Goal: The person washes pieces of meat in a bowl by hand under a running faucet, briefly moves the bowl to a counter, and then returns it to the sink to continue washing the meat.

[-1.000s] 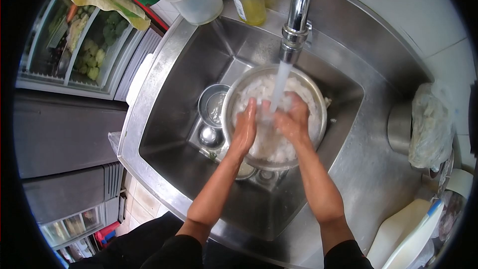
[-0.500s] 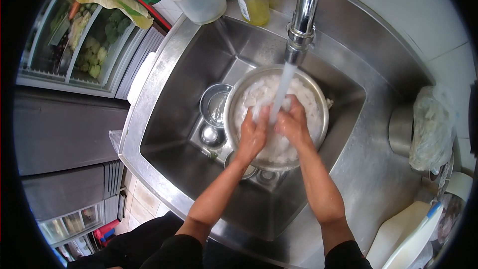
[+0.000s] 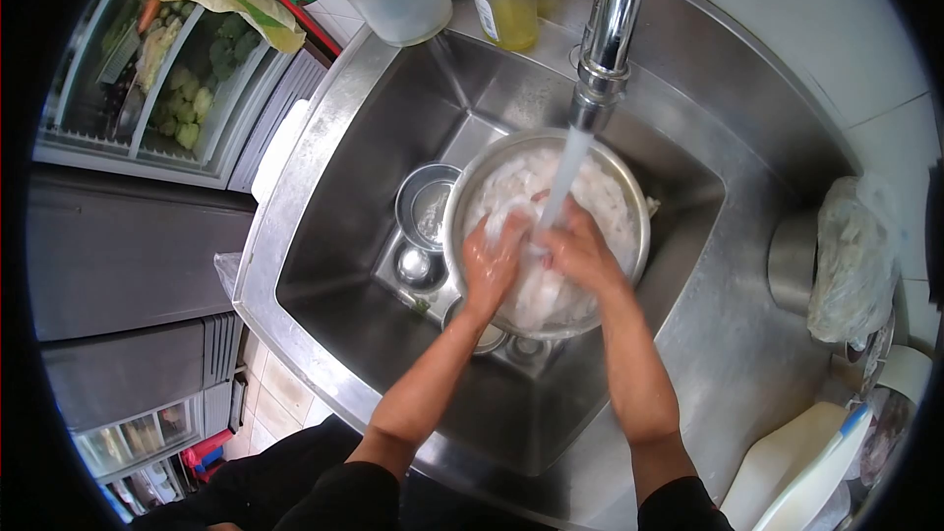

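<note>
A round metal bowl [image 3: 644, 241] full of wet, pale white pieces [image 3: 554, 303] sits in the sink; what kind of food they are I cannot make out. My left hand [image 3: 492, 261] is at the left of the pile, fingers curled into the pieces. Opposite it, my right hand [image 3: 580, 254] is bent round some of the same pieces, its fingertips partly hidden. Between both hands falls a stream of water [image 3: 567, 172] from the chrome faucet [image 3: 600, 88].
Under and beside the bowl in the steel sink [image 3: 324, 246] are a small metal bowl [image 3: 403, 202] and a shiny round metal piece [image 3: 418, 265]. Behind stand a plastic tub [image 3: 393, 0] and a bottle of yellow liquid [image 3: 506, 5]. A plastic bag [image 3: 851, 256] is at right.
My left hand has turned and sunk slightly lower into the pale pieces. My right hand has shifted a little, its fingers now pointing more inward. Water keeps running.
</note>
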Demonstrator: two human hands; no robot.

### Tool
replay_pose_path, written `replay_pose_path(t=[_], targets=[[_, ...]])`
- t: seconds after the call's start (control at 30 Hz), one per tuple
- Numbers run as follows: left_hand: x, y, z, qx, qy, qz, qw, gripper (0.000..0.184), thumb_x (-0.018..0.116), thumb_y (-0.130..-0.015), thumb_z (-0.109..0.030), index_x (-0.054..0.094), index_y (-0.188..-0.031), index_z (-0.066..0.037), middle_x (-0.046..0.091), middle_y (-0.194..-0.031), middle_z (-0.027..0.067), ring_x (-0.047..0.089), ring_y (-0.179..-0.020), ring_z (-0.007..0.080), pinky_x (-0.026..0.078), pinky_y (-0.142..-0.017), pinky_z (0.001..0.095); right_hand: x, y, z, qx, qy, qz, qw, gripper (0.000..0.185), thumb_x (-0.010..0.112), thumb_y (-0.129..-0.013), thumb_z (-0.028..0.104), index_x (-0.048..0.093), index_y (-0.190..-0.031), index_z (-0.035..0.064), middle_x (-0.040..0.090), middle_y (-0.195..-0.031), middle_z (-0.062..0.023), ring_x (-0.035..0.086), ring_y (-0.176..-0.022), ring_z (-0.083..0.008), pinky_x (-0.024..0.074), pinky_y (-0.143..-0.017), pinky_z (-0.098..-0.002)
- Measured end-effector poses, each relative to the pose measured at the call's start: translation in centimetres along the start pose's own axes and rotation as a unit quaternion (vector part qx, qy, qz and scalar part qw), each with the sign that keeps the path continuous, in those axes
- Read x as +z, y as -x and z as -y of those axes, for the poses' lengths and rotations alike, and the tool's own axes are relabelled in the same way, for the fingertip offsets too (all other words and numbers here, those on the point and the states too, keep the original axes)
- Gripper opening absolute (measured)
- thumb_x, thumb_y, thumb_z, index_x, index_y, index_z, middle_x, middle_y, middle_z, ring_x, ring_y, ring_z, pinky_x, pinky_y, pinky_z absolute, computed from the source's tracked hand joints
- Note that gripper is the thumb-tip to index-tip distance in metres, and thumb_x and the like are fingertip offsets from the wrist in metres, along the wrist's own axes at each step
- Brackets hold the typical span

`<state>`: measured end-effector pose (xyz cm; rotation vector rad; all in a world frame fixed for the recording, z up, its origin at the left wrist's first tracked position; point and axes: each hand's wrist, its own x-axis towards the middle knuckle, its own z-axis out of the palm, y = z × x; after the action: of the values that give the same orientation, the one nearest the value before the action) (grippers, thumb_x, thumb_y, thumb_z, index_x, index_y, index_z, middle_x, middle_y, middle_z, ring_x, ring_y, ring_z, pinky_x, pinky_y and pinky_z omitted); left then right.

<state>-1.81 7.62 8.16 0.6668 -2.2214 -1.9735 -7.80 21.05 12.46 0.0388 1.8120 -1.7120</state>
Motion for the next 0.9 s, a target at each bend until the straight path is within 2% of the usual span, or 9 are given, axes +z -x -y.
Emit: replay_pose_path(t=[0.07,0.17,0.3,0.43,0.5,0.57,0.7,0.77,0.9], targets=[[-0.2,-0.2,0.6,-0.002,0.005,-0.011,1.0,0.035,0.06,-0.096,-0.03,0.066,-0.105,0.003,0.066,-0.09,0.0051,0.058,-0.08,0.0115,0.048,-0.071,0.0277,-0.1,0.2,0.4,0.004,0.026,0.012,1.0,0.057,0.055,-0.083,0.006,0.043,-0.138,0.0085,0.06,-0.102,-0.0101,0.058,-0.071,-0.0134,0.0491,-0.055,-0.0264],[0.1,-0.3,1.1,-0.033,0.032,-0.026,0.999,0.036,0.062,-0.094,-0.028,0.066,-0.105,0.006,0.069,-0.087,0.0114,0.062,-0.08,0.0157,0.049,-0.073,0.0315,-0.3,-0.2,-1.0,-0.022,0.048,0.016,0.999,0.056,0.053,-0.085,0.003,0.042,-0.139,0.0086,0.059,-0.107,-0.0116,0.058,-0.072,-0.0139,0.0499,-0.056,-0.0265],[0.2,-0.4,2.0,-0.06,0.087,-0.034,0.994,0.036,0.062,-0.092,-0.027,0.066,-0.104,0.007,0.069,-0.084,0.0128,0.062,-0.081,0.0167,0.05,-0.075,0.0328,-0.1,0.2,-0.5,-0.059,0.071,-0.008,0.996,0.052,0.054,-0.085,0.002,0.043,-0.137,0.0034,0.061,-0.098,-0.011,0.057,-0.066,-0.0125,0.0494,-0.055,-0.0279],[-0.2,-0.4,1.0,-0.07,0.034,-0.033,0.996,0.033,0.062,-0.091,-0.026,0.067,-0.101,0.005,0.067,-0.08,0.0092,0.058,-0.072,0.0141,0.047,-0.065,0.0316,-0.1,-0.1,-0.9,-0.132,0.121,-0.026,0.984,0.046,0.059,-0.085,0.003,0.049,-0.13,-0.002,0.063,-0.084,-0.0085,0.056,-0.059,-0.0107,0.0481,-0.052,-0.0286],[-0.1,-0.4,0.7,-0.016,0.03,-0.045,0.998,0.032,0.062,-0.091,-0.026,0.067,-0.1,0.004,0.065,-0.076,0.0075,0.055,-0.067,0.0126,0.045,-0.06,0.031,-0.1,-0.2,-1.1,-0.148,0.136,-0.042,0.979,0.043,0.061,-0.083,0.005,0.054,-0.124,-0.0034,0.065,-0.084,-0.0131,0.06,-0.067,-0.0191,0.0496,-0.059,-0.0329],[-0.3,-0.4,0.4,-0.043,0.03,-0.031,0.998,0.031,0.062,-0.09,-0.025,0.067,-0.099,0.004,0.065,-0.077,0.0078,0.055,-0.066,0.0129,0.045,-0.059,0.0304,0.0,0.1,-0.7,-0.14,0.128,-0.055,0.98,0.038,0.063,-0.078,0.008,0.059,-0.114,-0.004,0.068,-0.089,-0.0238,0.069,-0.084,-0.0367,0.0532,-0.074,-0.0411],[-1.0,-0.6,1.0,-0.046,0.011,0.011,0.999,0.029,0.061,-0.091,-0.022,0.068,-0.1,0.003,0.067,-0.079,0.0086,0.058,-0.069,0.0146,0.047,-0.061,0.0304,-0.1,0.2,-0.5,-0.143,0.125,-0.059,0.98,0.036,0.065,-0.078,0.011,0.061,-0.11,-0.0035,0.068,-0.089,-0.025,0.068,-0.085,-0.0395,0.053,-0.074,-0.0415],[-0.5,-0.6,1.0,0.008,0.031,0.0,1.0,0.028,0.061,-0.092,-0.022,0.069,-0.102,0.003,0.068,-0.083,0.0092,0.06,-0.073,0.0151,0.048,-0.065,0.0312,-0.3,-0.3,-1.6,-0.18,0.149,-0.074,0.97,0.035,0.066,-0.078,0.013,0.061,-0.109,-0.0031,0.068,-0.09,-0.0252,0.068,-0.087,-0.0404,0.0529,-0.075,-0.0418],[-0.6,-0.4,0.5,0.021,-0.002,0.02,1.0,0.028,0.061,-0.093,-0.022,0.069,-0.104,0.003,0.069,-0.088,0.0096,0.062,-0.08,0.0152,0.049,-0.071,0.0323,0.3,-0.6,-1.9,-0.146,0.172,-0.117,0.967,0.038,0.066,-0.078,0.019,0.061,-0.107,-0.0036,0.067,-0.089,-0.0271,0.067,-0.09,-0.0427,0.0513,-0.078,-0.0451]])
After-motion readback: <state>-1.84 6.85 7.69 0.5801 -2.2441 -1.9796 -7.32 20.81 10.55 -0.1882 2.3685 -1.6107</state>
